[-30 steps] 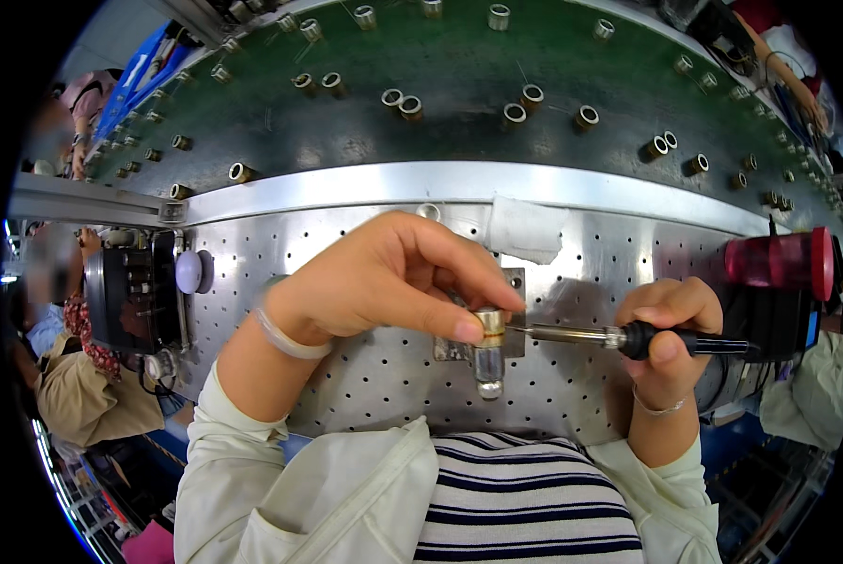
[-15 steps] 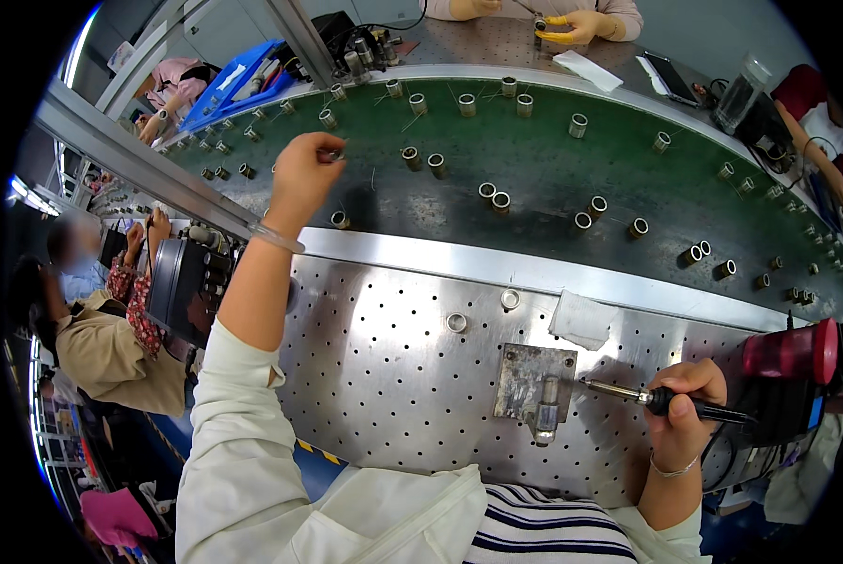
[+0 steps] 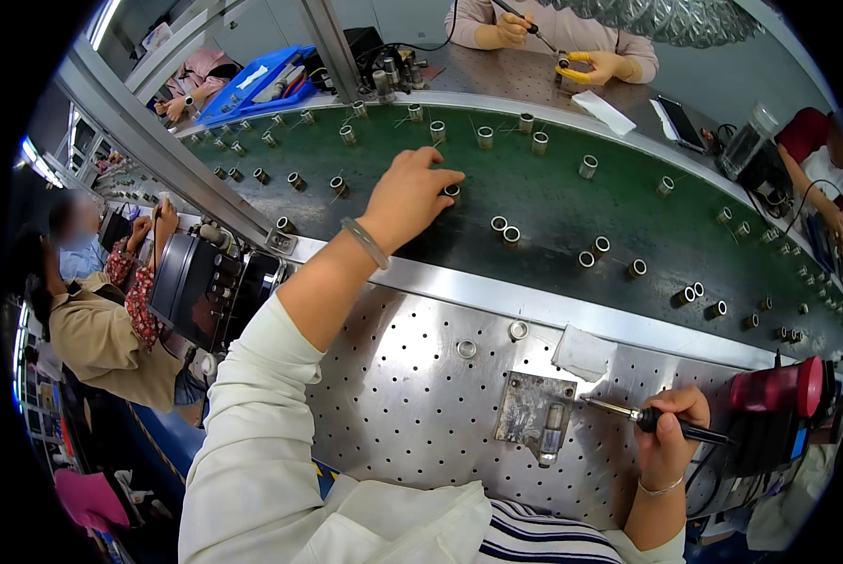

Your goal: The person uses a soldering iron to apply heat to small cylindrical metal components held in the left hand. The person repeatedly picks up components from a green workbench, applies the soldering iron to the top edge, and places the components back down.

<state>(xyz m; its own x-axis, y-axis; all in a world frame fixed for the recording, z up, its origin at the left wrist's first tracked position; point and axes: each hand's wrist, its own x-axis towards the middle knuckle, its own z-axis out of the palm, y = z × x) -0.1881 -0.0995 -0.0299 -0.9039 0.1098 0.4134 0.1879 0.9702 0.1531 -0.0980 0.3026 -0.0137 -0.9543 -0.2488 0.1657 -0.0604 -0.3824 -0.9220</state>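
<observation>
My left hand (image 3: 409, 196) reaches over the green conveyor belt, thumb and fingers apart around a small metal cylinder (image 3: 452, 191); whether they touch it I cannot tell. In my right hand (image 3: 672, 434) is a soldering iron (image 3: 633, 413), its tip pointing left. Just left of that tip, a metal fixture plate (image 3: 523, 404) lies on the perforated metal bench (image 3: 393, 423). A shiny cylinder (image 3: 552, 430) lies on its side in the fixture. Two small metal rings, one (image 3: 467, 350) left of the other (image 3: 518, 330), sit behind it.
Many upright cylinders stand along the conveyor belt (image 3: 544, 193), some with thin wires. A folded white cloth (image 3: 583, 352) lies near the bench's back edge; a red container (image 3: 774, 387) is at right. A metal post (image 3: 168, 150) rises at left. Across the belt, a co-worker's gloved hand (image 3: 595, 68) holds a part.
My left hand has moved right along the belt, its fingers spreading from a pinch. The view has shifted slightly. My right hand keeps the soldering iron in nearly the same place beside the fixture.
</observation>
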